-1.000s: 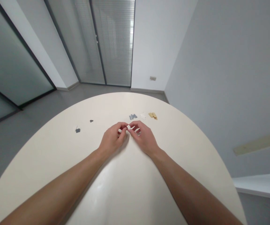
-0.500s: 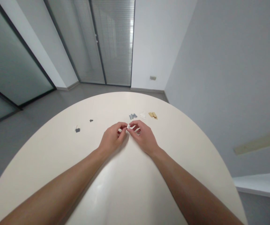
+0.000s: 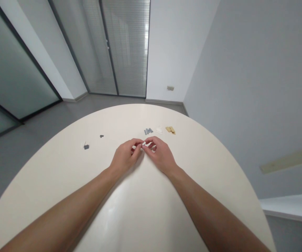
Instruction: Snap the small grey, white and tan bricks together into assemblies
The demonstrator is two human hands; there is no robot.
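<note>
Round table (image 3: 140, 217); toward its far edge, a white piece (image 3: 144, 144) is pinched by left hand (image 3: 126, 153) and right hand (image 3: 162, 154), fingers nearly closed; handling is judged unfinished; grey pieces (image 3: 148, 131) and tan pieces (image 3: 170, 130) are left loose.

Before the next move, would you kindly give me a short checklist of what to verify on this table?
1. Small white piece supported: ok, held between left hand and right hand.
2. How the piece's edges and faces are shaped: cannot tell, too small and partly covered.
3. Grey pieces uncovered: ok, lying just beyond the hands.
4. White pieces easy to make out: not ok, faint against the pale table.
5. Tan pieces apart from the right hand: ok, farther back.
6. Larger dark piece apart from the left hand: ok, well to its left.
</note>
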